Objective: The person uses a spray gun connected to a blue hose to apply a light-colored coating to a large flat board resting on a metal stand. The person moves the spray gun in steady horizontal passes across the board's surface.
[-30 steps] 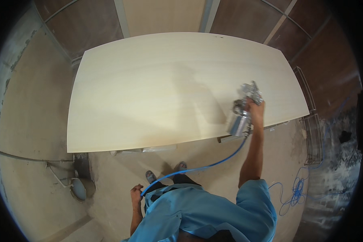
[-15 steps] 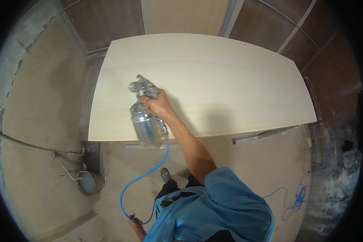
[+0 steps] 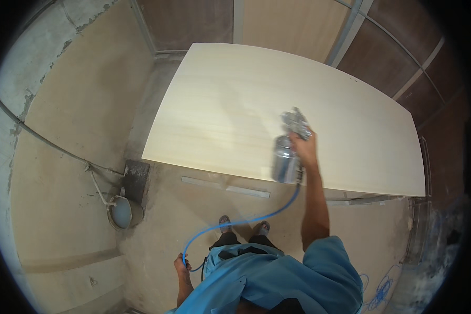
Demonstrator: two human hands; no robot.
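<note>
Spray gun is held in our right grip, over the pale panel; our left grip holds the blue hose. We judge spraying in progress; finished and remaining areas (all pale) look alike.

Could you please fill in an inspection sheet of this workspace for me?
Surface: broad, flat cream-coloured panel; small dark marks near its far edge.
Job's things: silver metal spray gun with cylindrical cup, over the panel's near part, blurred; spray: nothing seen.
Clutter: round greyish bucket with pale contents, at left; two pale flat strips below the panel's near edge.
Hands: right hand grips the spray gun; left hand holds the hose.
Cables: thin blue flexible hose from gun to left hand; tangled blue coil on the floor at right.
Surroundings: brown panelled wall beyond.
</note>
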